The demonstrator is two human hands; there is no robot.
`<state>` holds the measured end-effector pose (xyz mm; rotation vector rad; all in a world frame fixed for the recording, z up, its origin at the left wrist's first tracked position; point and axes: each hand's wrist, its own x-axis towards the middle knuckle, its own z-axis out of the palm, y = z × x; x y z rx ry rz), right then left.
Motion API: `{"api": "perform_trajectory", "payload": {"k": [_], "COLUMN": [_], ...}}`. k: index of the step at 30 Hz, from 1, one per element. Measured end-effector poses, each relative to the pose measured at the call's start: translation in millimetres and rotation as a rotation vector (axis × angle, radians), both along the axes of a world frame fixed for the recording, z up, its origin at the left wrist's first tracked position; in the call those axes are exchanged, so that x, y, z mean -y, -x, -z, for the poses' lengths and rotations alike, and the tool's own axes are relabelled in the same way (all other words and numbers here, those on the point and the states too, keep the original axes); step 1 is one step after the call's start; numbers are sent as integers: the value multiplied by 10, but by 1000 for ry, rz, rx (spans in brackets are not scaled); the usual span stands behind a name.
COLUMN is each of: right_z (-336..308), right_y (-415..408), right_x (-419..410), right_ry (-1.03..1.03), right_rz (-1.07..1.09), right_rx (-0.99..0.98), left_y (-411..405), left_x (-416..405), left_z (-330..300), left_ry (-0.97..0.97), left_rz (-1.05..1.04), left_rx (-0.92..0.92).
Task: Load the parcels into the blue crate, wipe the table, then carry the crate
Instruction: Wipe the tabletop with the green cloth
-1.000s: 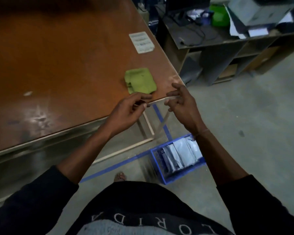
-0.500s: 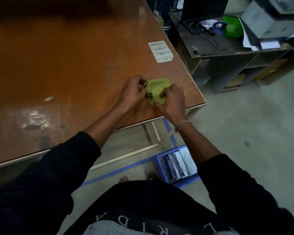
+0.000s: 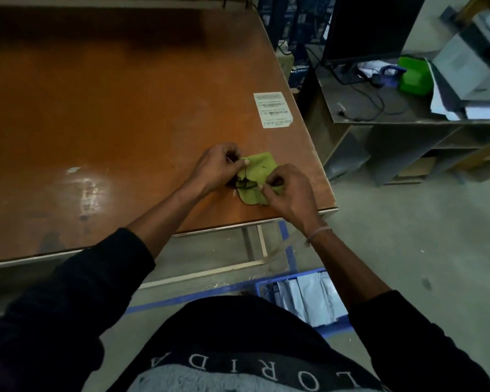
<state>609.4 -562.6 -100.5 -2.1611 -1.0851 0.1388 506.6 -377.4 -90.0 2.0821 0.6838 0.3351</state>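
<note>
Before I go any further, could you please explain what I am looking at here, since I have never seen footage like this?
There is no machine: a person wears a camera on the head, looking down at their own two hands. The left hand and right hand each pinch a green cloth lying near the corner of a brown table. A white printed label is stuck on the table beyond it. On the floor by the person's feet stands a blue crate holding grey parcels.
</note>
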Motion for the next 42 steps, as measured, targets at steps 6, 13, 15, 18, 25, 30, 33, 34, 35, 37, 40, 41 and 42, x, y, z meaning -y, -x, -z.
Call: {"api": "perform_trajectory", "payload": {"k": [6, 13, 15, 18, 25, 30, 33, 34, 35, 37, 40, 41, 42], "right_z": [-63, -209, -324, -426, -225, -122, 76, 171, 257, 367, 424, 426, 426], "right_y": [-163, -340, -431, -569, -901, -411, -41, 65, 164, 295, 153, 15, -148], "right_x": [-76, -347, -380, -418, -660, -731, -883, -933, -974, -1001, -838, -738, -638], "right_ry": [-9, -77, -103, -237, 64, 166, 231, 268, 309, 376, 423, 430, 447], "right_rz": [-66, -69, -72, -163, 198, 189, 120, 124, 127, 105, -142, -206, -195], "right_rx": [-1, -105, -434, -864, -261, 264, 152, 115, 106, 167, 303, 336, 351], "left_y": [-169, -213, -203, -167, -198, -106, -10, 20, 54, 128, 262, 312, 361], "left_x": [-27, -243, -334, -444, -414, -526, -659, -693, -723, -761, -809, -841, -886], "left_z": [-122, -291, -298, -209, -34, 102, 216, 258, 301, 375, 447, 457, 468], "left_ry": [213, 248, 237, 230, 36, -304, -396, -444, -505, -630, -707, -703, -689], "left_rz": [8, 21, 4, 114, 173, 112, 84, 81, 78, 62, 22, 5, -14], "left_rx": [64, 104, 99, 44, -103, -94, -102, -119, -144, -187, -193, -203, -214]}}
